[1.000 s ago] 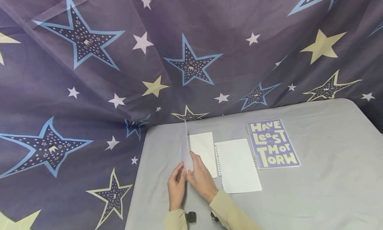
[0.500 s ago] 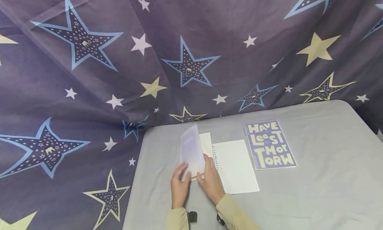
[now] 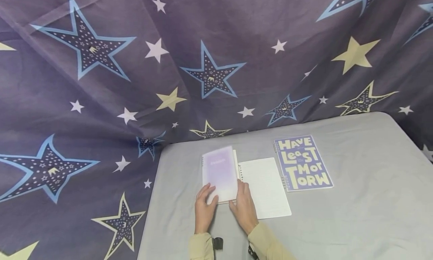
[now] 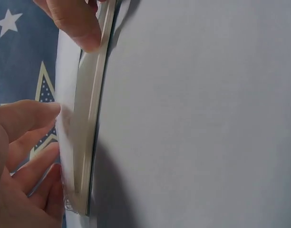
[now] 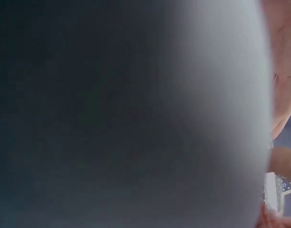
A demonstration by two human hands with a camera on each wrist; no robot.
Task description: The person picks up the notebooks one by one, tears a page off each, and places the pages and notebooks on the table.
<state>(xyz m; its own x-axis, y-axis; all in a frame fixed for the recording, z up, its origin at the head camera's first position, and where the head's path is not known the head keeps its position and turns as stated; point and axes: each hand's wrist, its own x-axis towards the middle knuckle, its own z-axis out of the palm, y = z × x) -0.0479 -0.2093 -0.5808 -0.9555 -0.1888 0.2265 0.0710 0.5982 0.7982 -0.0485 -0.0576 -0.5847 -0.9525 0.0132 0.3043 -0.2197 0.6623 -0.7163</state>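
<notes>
A lilac spiral notebook (image 3: 219, 173) lies front cover up at the left of the grey-covered table, its coil along the left edge. My left hand (image 3: 205, 208) rests its fingers on the lower left corner. At the lower right corner, my right hand (image 3: 245, 207) holds the notebook between thumb and fingers. The left wrist view shows the right thumb (image 4: 83, 35) against the edge of the pages, with the cover slightly raised. Right beside it lies an open-faced spiral notebook (image 3: 267, 188) with a blank-looking lined page. A blurred pale surface fills most of the right wrist view.
A purple notebook (image 3: 302, 162) with large cream lettering lies farther right, close to the lined one. The grey table (image 3: 358, 215) meets a dark star-patterned curtain (image 3: 253, 26) at its back and left.
The lilac cover, upright a second ago, has swung down to the right over the pages. Both hands followed it slightly right, and its printed front now faces up.
</notes>
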